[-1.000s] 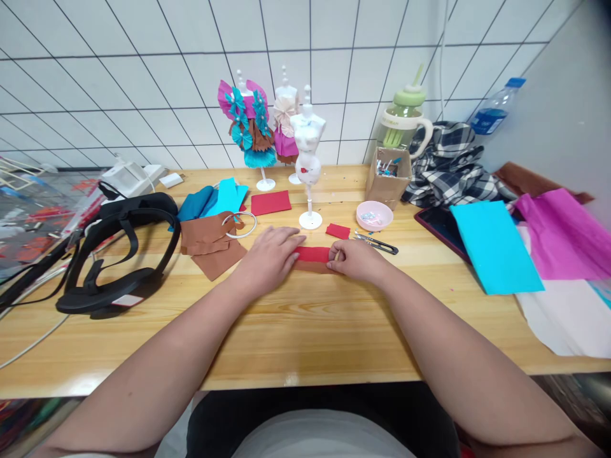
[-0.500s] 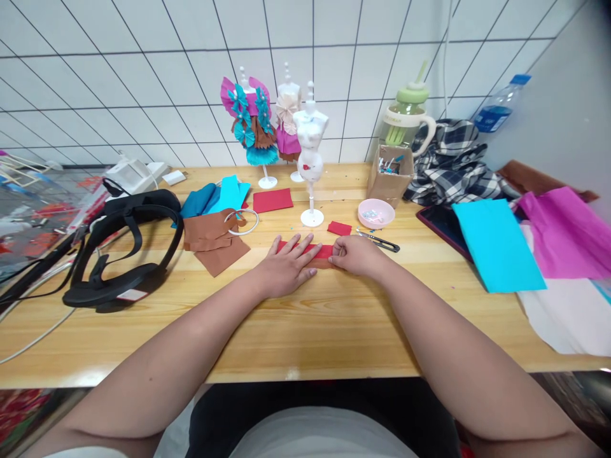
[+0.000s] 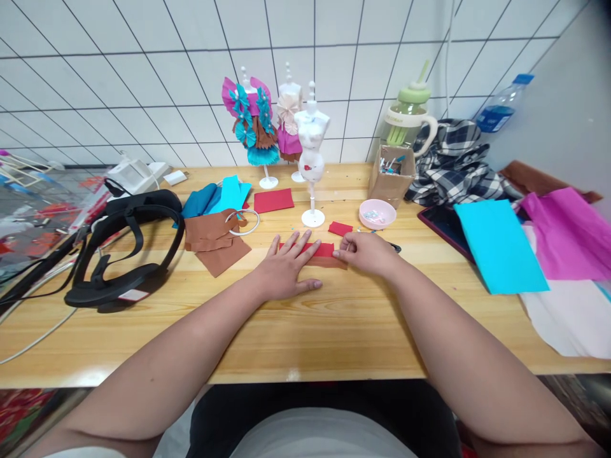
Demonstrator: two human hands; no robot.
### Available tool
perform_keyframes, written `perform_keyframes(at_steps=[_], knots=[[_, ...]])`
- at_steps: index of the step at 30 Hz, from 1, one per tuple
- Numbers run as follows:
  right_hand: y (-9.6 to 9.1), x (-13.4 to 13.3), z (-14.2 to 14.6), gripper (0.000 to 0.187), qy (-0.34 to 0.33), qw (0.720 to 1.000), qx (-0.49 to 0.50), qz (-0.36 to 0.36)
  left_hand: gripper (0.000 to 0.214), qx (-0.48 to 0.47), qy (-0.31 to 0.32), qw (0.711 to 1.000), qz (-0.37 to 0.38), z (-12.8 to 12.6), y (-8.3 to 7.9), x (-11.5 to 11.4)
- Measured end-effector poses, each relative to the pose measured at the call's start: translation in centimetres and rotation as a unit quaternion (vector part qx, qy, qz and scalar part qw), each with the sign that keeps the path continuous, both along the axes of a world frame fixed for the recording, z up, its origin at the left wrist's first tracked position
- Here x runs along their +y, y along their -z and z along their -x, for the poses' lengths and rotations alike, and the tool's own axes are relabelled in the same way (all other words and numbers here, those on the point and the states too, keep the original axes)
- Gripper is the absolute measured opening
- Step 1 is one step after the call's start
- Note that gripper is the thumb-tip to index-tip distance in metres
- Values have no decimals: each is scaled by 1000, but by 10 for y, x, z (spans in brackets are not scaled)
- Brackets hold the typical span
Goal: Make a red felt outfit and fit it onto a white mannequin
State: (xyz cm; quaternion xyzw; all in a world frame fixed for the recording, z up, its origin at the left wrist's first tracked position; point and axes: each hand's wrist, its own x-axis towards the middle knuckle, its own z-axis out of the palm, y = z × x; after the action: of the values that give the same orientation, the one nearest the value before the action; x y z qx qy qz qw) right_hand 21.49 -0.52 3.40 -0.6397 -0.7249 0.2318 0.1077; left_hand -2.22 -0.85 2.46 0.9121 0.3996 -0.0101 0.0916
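Note:
My left hand (image 3: pixel 286 267) lies flat with its fingers spread, pressing on a red strip (image 3: pixel 324 249) of paper or cloth. Under the red one a brown strip (image 3: pixel 329 262) shows along the near edge. At the right end of these strips, my right hand (image 3: pixel 370 253) has thumb and forefinger pinched together; what is between the fingertips is too small to make out. A dark knife handle (image 3: pixel 396 247) sticks out from behind that hand. Just beyond the strips are a small red piece (image 3: pixel 340 228) and a bare white mini dress form (image 3: pixel 312 159) on a stand.
Brown sheets (image 3: pixel 217 245), a white ring (image 3: pixel 251 230) and a black headset (image 3: pixel 128 254) lie to the left. Two dressed forms, one in a teal-trimmed dress (image 3: pixel 252 121), stand behind. Rightward are a pink bowl (image 3: pixel 377 219), a cardboard box (image 3: pixel 389 181) and a cyan sheet (image 3: pixel 501 248).
My right hand has shifted slightly right, uncovering the strips' right end and covering more of the knife. My left thumb has spread outward from the fingers, off the strip.

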Motion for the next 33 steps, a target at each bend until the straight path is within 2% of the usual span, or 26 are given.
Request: perform_keyframes(at_steps=[4,8,11,16,20,27,31,33], knots=[[-2,-3,3,19,-5,996,68,-56,82,-75,-2,997,-37,11,-12,8],[-3,-7,9,16,-125,982,56,-130,42,-88,21,995,-37,25,-27,20],[-1,-10,15,25,-193,971,24,-141,24,-65,52,996,-9,32,-31,25],[0,-9,14,25,-198,969,-28,-142,24,-39,38,999,-2,40,-32,27],[1,-9,12,25,-196,970,-33,-136,25,-29,14,999,-2,45,-31,29],[-1,-12,18,29,-192,967,-40,-162,25,-50,39,997,-36,42,-26,31],[-2,-13,20,13,-184,969,-59,-155,26,-67,48,995,-60,38,-25,31],[-1,-14,21,10,-175,972,-37,-150,26,-79,44,993,-76,36,-25,30]])
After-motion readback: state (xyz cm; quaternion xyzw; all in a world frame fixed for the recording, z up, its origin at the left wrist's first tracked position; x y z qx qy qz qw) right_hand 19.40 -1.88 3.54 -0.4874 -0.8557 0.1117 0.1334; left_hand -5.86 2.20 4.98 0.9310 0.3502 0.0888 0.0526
